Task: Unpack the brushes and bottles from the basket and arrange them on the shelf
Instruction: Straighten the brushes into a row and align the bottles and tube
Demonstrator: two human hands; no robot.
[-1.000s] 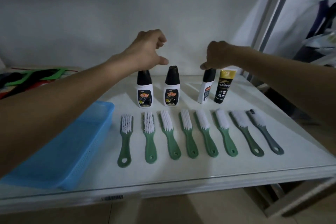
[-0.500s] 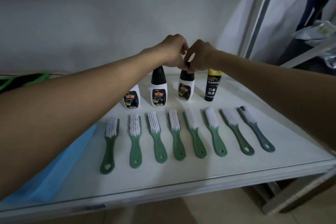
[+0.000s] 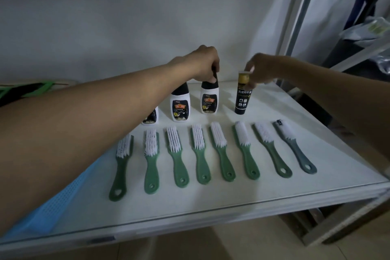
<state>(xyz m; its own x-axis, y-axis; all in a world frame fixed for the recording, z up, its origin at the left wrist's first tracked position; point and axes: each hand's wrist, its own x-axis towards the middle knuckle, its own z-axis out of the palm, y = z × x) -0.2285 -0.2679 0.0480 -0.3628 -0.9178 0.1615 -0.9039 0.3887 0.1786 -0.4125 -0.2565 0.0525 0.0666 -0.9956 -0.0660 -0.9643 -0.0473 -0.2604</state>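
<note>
Three white bottles with black caps stand in a row on the white shelf (image 3: 274,186): one half hidden by my left forearm (image 3: 150,117), a middle bottle (image 3: 179,105), and a third bottle (image 3: 209,100). My left hand (image 3: 203,64) pinches the black cap of that third bottle. To the right stands a black and yellow tube (image 3: 243,95); my right hand (image 3: 262,68) is closed around its top. Several green brushes with white bristles (image 3: 199,152) lie side by side in front, ending with a grey brush (image 3: 294,150) on the right.
The blue basket (image 3: 48,215) sits at the shelf's left front, mostly under my left arm. A metal shelf post (image 3: 295,23) rises at the right rear. Green and black cloth (image 3: 23,91) lies at the far left. The shelf's front edge is close below the brush handles.
My hands were together on the third bottle's cap; now my right hand has moved right onto the tube's top. My left hand stays on the bottle cap.
</note>
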